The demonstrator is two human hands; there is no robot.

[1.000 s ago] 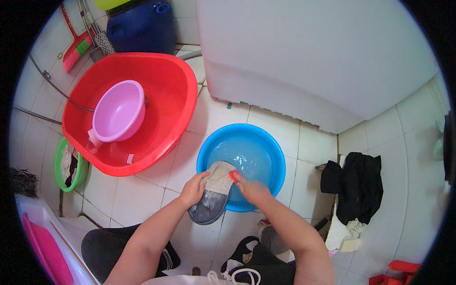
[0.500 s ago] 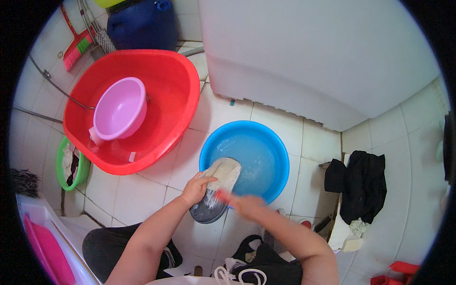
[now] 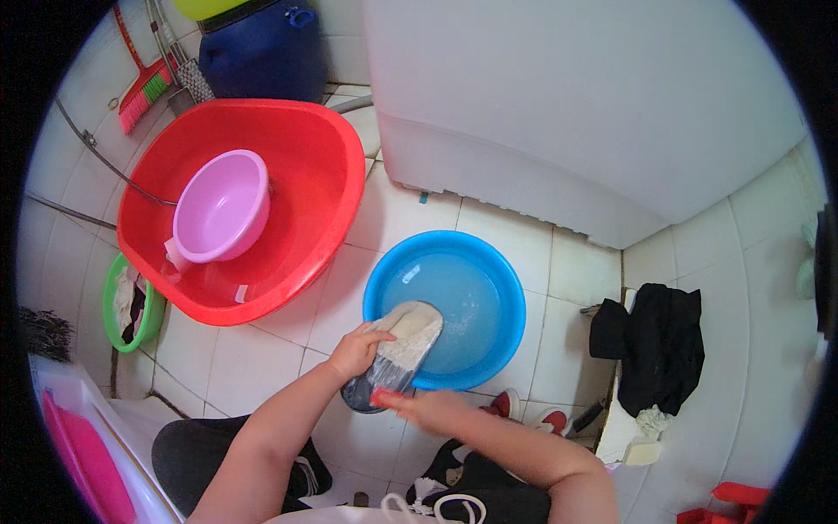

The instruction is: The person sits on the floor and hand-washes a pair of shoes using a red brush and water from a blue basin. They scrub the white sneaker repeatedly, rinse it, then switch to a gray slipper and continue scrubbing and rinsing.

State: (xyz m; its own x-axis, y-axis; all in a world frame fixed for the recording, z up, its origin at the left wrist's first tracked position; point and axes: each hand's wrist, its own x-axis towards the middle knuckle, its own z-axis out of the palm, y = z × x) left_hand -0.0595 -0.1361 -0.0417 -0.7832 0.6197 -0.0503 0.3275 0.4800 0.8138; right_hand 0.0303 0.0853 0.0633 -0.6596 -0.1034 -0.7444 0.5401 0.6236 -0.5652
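A slipper, pale beige at the far end and dark grey with whitish streaks at the near end, is tilted over the near left rim of a blue basin. Cloudy water stands in the basin. My left hand grips the slipper's left side, thumb lying across the top. In my right hand is a small red brush, set against the dark near end of the slipper. Its bristles are mostly hidden.
A large red tub holding a pink basin stands at left, beside a green basin of clothes. A white appliance fills the far right. Black cloth lies at right; red-and-white shoes sit near my right arm.
My right hand and the brush have moved left and nearer to me along the slipper's dark end. My left hand keeps its hold.
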